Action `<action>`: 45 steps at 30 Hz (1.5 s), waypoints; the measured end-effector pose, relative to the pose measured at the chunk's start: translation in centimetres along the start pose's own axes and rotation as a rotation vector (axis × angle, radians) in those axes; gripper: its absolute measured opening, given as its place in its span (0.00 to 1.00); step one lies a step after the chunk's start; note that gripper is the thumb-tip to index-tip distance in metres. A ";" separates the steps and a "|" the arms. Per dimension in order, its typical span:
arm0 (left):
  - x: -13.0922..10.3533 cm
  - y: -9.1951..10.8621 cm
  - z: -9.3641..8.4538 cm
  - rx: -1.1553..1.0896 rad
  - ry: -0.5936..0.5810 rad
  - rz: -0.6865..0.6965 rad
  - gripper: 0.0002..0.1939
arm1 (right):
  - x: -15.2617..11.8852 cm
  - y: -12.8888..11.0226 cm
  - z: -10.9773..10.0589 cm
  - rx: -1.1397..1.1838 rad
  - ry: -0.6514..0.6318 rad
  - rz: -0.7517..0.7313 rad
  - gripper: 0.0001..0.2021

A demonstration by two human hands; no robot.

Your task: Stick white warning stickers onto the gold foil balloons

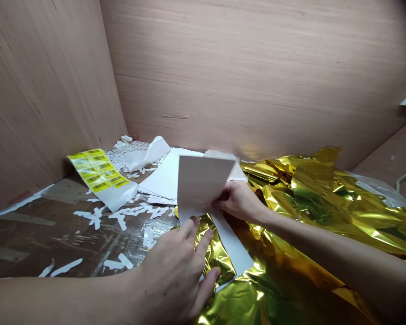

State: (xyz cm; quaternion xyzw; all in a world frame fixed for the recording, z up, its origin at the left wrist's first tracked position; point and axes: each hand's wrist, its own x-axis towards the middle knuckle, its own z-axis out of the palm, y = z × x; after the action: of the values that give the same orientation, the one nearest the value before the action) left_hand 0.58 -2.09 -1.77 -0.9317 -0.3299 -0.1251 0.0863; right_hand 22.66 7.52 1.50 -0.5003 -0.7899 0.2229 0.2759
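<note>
A white card (203, 183) stands bent upward in front of me, with a second white strip (233, 243) slanting down to the right below it. My right hand (238, 198) pinches the card near its right edge. My left hand (182, 262) lies with fingers spread on a piece of gold foil (214, 248) beside the white strip, its fingertips near the card's lower edge. More shiny gold foil (325, 198) is heaped under and behind my right forearm.
Yellow barcode labels (99, 170) on a backing sheet lie at the left. White sheets (165, 174) are stacked behind the card. White paper scraps (94, 216) litter the dark table (71, 243). Wooden panels (223, 67) rise at the back and left.
</note>
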 end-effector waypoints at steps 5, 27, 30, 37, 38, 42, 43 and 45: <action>-0.2 0.0 0.2 0.042 0.054 0.015 0.32 | 0.9 -0.5 0.0 0.042 -0.040 0.096 0.10; -0.1 -0.2 0.4 0.019 0.105 0.069 0.31 | 6.2 -0.1 -2.7 -0.525 0.300 -0.089 0.27; -0.1 -0.2 0.3 0.023 0.111 0.059 0.30 | 2.9 -1.3 -1.3 -0.619 0.210 -0.144 0.24; 0.0 0.0 0.3 0.046 0.114 0.048 0.32 | 0.7 -1.5 0.7 -0.177 -0.104 0.139 0.32; 0.0 0.1 0.3 0.051 0.117 0.045 0.32 | 1.0 -1.0 0.8 -0.076 -0.095 0.176 0.35; -0.1 0.1 0.4 0.046 0.112 0.028 0.32 | 1.9 0.7 0.7 0.305 -0.180 0.222 0.19; -0.1 0.1 0.4 0.041 0.105 0.027 0.32 | 2.0 0.9 0.6 0.366 -0.212 0.201 0.12; -0.1 0.1 0.4 0.034 0.093 0.026 0.32 | 1.8 1.1 0.5 0.415 -0.227 0.154 0.07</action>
State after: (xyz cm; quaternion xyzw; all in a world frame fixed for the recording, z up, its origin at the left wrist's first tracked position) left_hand 0.57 -2.13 -2.17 -0.9275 -0.3156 -0.1613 0.1190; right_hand 22.43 9.53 0.84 -0.4635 -0.7126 0.4556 0.2642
